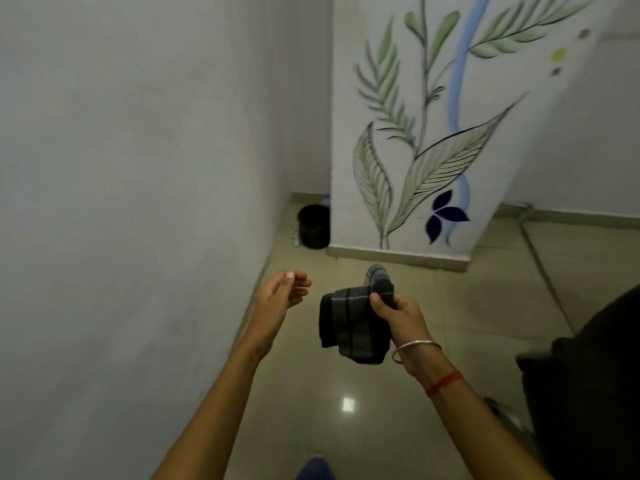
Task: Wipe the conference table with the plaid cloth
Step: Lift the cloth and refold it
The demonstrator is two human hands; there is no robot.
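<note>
My right hand (pixel 398 315) grips the plaid cloth (pixel 349 323), a dark grey bunched piece with pale stripes that hangs down from my fingers above the floor. My left hand (pixel 282 292) is held out to the left of the cloth, apart from it, with its fingers loosely curled and nothing in it. A metal bangle and a red thread sit on my right wrist. No conference table is in view.
A plain wall runs along the left. A pillar painted with leaves (pixel 415 150) stands ahead, with a black bin (pixel 314 226) in the corner beside it. A dark chair-like shape (pixel 585 382) fills the lower right. Glossy tiled floor (pixel 346 403) lies below.
</note>
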